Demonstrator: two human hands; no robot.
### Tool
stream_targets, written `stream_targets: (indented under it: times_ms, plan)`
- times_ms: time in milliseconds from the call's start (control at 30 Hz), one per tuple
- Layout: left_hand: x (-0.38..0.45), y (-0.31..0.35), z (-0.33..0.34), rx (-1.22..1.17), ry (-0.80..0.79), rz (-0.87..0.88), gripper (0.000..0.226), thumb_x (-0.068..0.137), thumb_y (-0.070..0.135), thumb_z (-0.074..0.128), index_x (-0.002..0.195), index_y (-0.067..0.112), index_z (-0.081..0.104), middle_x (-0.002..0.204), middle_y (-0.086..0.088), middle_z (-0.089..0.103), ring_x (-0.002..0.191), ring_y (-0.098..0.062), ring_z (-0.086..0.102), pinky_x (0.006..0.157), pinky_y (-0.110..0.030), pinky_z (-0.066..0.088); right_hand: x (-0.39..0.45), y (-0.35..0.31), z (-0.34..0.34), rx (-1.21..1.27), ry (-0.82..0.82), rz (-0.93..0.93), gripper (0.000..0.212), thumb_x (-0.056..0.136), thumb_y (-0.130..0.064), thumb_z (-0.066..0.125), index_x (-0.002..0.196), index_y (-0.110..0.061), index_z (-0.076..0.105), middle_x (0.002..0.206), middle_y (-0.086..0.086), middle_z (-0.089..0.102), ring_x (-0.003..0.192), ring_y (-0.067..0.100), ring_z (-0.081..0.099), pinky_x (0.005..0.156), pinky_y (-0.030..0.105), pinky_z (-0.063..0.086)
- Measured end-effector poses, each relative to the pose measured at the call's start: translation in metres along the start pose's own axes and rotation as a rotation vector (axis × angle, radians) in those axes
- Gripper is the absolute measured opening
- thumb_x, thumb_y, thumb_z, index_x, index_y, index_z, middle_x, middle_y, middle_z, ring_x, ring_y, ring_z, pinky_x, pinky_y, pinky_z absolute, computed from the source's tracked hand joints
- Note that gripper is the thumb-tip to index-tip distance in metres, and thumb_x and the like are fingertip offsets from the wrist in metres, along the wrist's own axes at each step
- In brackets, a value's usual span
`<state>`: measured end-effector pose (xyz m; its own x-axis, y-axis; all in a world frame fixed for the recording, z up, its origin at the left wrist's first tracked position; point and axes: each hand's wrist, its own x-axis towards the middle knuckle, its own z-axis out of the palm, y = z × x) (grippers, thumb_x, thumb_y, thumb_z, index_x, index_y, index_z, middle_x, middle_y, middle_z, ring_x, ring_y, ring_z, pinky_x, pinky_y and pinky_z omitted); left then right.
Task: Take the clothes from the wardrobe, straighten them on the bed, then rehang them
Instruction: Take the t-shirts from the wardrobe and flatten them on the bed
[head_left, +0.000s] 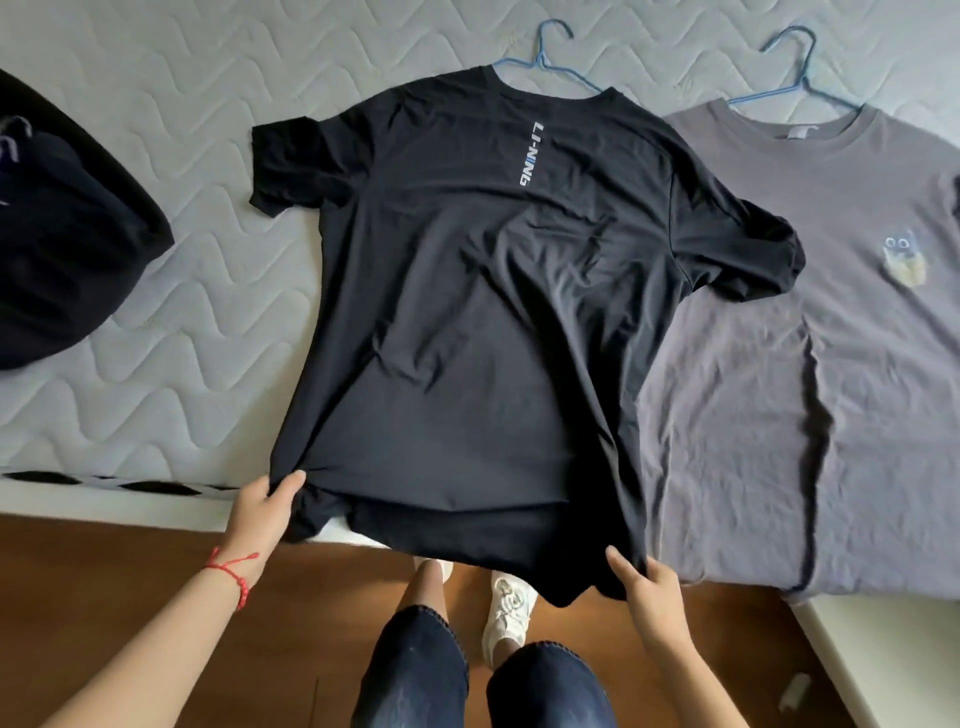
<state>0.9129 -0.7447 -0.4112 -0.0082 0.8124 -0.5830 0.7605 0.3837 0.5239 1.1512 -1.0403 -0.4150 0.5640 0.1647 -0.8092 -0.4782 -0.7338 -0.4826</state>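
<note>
A: Where is the black T-shirt (483, 312)?
B: It lies flat on the bed (171, 332), centre, collar at 12 o'clock on a blue hanger (545, 62).
A: And your fingers?
B: Your left hand (262, 512) and right hand (652, 590) pinch its hem at 6 o'clock

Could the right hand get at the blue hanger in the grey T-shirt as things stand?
Probably not at once: the right hand grips the black T-shirt's hem, and the blue hanger lies at the far end of the grey T-shirt. Nothing covers its hook.

Brown wooden floor (104, 561), 2 white sneakers (506, 613), dark denim shorts (415, 670), red string bracelet (236, 574).
</note>
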Motion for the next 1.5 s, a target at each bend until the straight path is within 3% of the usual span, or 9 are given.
stream_targets:
  times_ms: [233,367,467,567,700,833,1133,1300,1500]
  plan:
    - [-0.017,-0.030,-0.027,0.139,-0.249,-0.154,0.026,0.086,0.034,0.061,0.092,0.010,0.068,0.093,-0.014,0.069,0.090,-0.031,0.063,0.079,-0.037,0.047,-0.004,0.027,-0.024,-0.136,-0.048,0.085,0.011,0.086,-0.016,0.063,0.086,-0.007,0.068,0.069,0.007,0.069,0.063,0.029,0.064,0.057,0.037,0.052]
    - [-0.026,-0.042,-0.022,-0.100,-0.241,-0.281,0.027,0.085,0.014,0.064,0.109,0.001,0.062,0.103,-0.017,0.065,0.096,-0.033,0.061,0.088,-0.044,0.050,0.000,0.038,-0.033,-0.235,-0.051,0.043,0.010,0.086,-0.020,0.062,0.079,-0.017,0.069,0.081,0.008,0.074,0.083,0.027,0.069,0.082,0.045,0.052]
    - [-0.034,-0.046,-0.022,-0.302,-0.181,-0.363,0.026,0.088,0.007,0.058,0.112,-0.001,0.056,0.099,-0.017,0.062,0.087,-0.034,0.061,0.075,-0.039,0.058,-0.001,0.040,-0.040,-0.210,-0.023,0.050,0.011,0.088,-0.017,0.060,0.086,-0.011,0.069,0.085,0.010,0.073,0.087,0.030,0.068,0.085,0.047,0.052]
    - [-0.040,-0.059,-0.031,-0.139,-0.195,-0.430,0.017,0.086,0.004,0.060,0.101,-0.004,0.056,0.086,-0.016,0.061,0.051,-0.027,0.065,0.048,-0.027,0.058,-0.001,0.044,-0.057,-0.395,0.074,0.090,0.018,0.088,-0.018,0.057,0.097,-0.006,0.067,0.082,0.009,0.068,0.083,0.028,0.062,0.075,0.036,0.050]
    - [-0.035,-0.065,-0.033,0.367,-0.266,-0.247,0.034,0.082,0.007,0.065,0.112,-0.005,0.056,0.111,-0.020,0.062,0.096,-0.037,0.063,0.080,-0.036,0.050,0.002,0.028,-0.075,-0.581,0.085,0.089,0.026,0.083,-0.005,0.053,0.106,-0.002,0.064,0.097,0.015,0.066,0.086,0.027,0.057,0.075,0.032,0.044]
    - [-0.016,-0.039,-0.017,0.418,-0.170,-0.054,0.048,0.081,0.021,0.068,0.122,0.004,0.053,0.123,-0.020,0.060,0.114,-0.033,0.056,0.097,-0.040,0.042,0.015,-0.022,-0.069,-0.439,0.287,-0.082,0.032,0.088,-0.010,0.050,0.119,-0.007,0.057,0.111,0.017,0.064,0.098,0.031,0.057,0.082,0.035,0.041]
    - [0.038,0.032,0.039,0.388,0.011,0.060,0.051,0.087,0.019,0.058,0.133,0.003,0.042,0.127,-0.023,0.052,0.118,-0.039,0.049,0.101,-0.042,0.038,0.079,-0.091,-0.023,-0.266,0.260,-0.100,0.044,0.089,-0.025,0.055,0.129,-0.007,0.046,0.128,0.013,0.055,0.119,0.031,0.050,0.092,0.035,0.040]
    - [0.039,0.040,0.048,0.390,0.001,0.042,0.043,0.085,0.015,0.059,0.125,0.002,0.050,0.116,-0.020,0.061,0.113,-0.037,0.053,0.095,-0.038,0.041,0.081,-0.085,-0.031,-0.332,0.518,0.020,0.027,0.087,-0.022,0.051,0.102,-0.002,0.062,0.107,0.024,0.063,0.103,0.040,0.057,0.087,0.042,0.045]
    - [0.038,0.049,0.041,0.421,-0.007,0.110,0.036,0.086,0.017,0.058,0.120,0.006,0.056,0.121,-0.021,0.054,0.106,-0.037,0.056,0.089,-0.038,0.045,0.065,-0.091,-0.018,-0.356,0.499,-0.090,0.034,0.089,-0.016,0.049,0.122,-0.007,0.048,0.128,0.020,0.047,0.116,0.039,0.046,0.102,0.048,0.034]
